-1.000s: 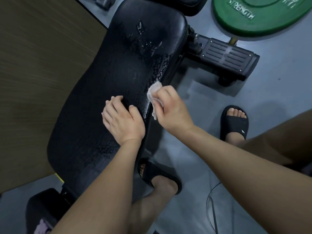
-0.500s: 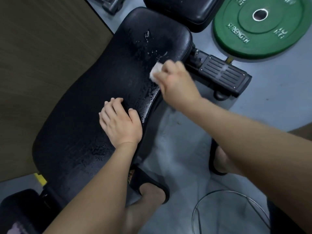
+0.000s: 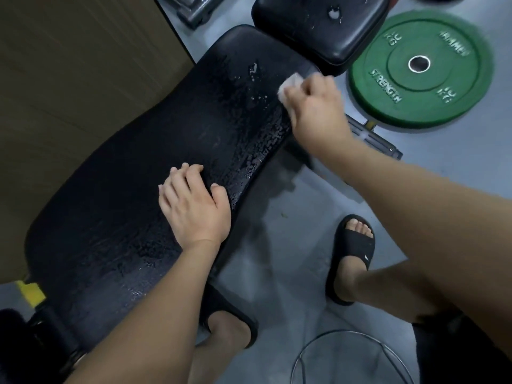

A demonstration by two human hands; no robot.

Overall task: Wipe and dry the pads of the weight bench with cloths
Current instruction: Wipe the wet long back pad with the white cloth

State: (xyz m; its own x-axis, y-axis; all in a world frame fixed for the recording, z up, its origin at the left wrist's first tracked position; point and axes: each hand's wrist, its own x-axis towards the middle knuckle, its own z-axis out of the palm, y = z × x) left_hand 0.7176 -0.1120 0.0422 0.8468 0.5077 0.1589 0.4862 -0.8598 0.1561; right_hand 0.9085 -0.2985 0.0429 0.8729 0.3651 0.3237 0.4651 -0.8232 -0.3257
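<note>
Cloth (image 3: 288, 85) gripped by fingers of the right hand (image 3: 314, 109) meets the pad's (image 3: 155, 162) far-right edge, droplets (image 3: 250, 151) lying nearer; left hand (image 3: 194, 209) rests flat.

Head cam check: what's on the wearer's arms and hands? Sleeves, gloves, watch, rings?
Nothing worn on either. The left hand and right hand are ungloved, with no rings or wristbands visible from this side. The left forearm and right forearm are bare to the frame edge, so no sleeve shows. The right hand is slightly motion-blurred, so small details there are uncertain.
</note>
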